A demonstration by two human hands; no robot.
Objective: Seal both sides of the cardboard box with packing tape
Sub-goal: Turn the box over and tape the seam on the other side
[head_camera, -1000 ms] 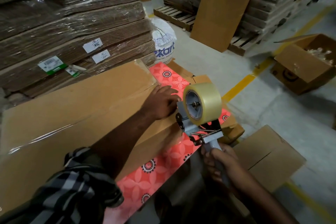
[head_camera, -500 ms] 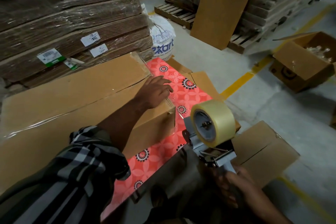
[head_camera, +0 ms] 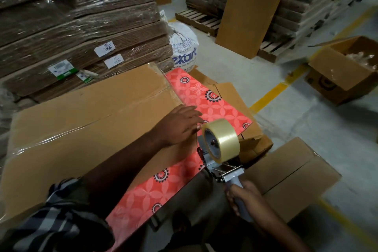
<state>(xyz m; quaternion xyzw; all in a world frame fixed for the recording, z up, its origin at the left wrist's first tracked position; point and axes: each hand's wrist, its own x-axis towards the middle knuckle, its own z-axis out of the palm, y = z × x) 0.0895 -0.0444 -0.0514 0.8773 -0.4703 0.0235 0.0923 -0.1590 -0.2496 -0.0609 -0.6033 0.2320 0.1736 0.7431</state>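
A large flat cardboard box (head_camera: 86, 120) lies on a red flower-patterned surface (head_camera: 206, 100), with shiny clear tape along its middle seam. My left hand (head_camera: 180, 127) rests flat on the box's right end, fingers spread near the edge. My right hand (head_camera: 245, 198) grips the grey handle of a tape dispenser (head_camera: 223, 168). The dispenser carries a roll of clear packing tape (head_camera: 223, 139) and stands just off the box's right end, close to my left fingertips.
Wrapped stacks of flat cardboard (head_camera: 81, 32) rise behind the box. A white sack (head_camera: 184, 47) stands by them. Smaller cardboard boxes (head_camera: 286, 172) sit at my right. An open carton (head_camera: 345, 71), pallets (head_camera: 196, 18) and a yellow floor line (head_camera: 272, 94) lie beyond.
The tape dispenser moved down and away from the box end half a second ago, then came back up beside my left hand. My left hand stayed on the box's right end.
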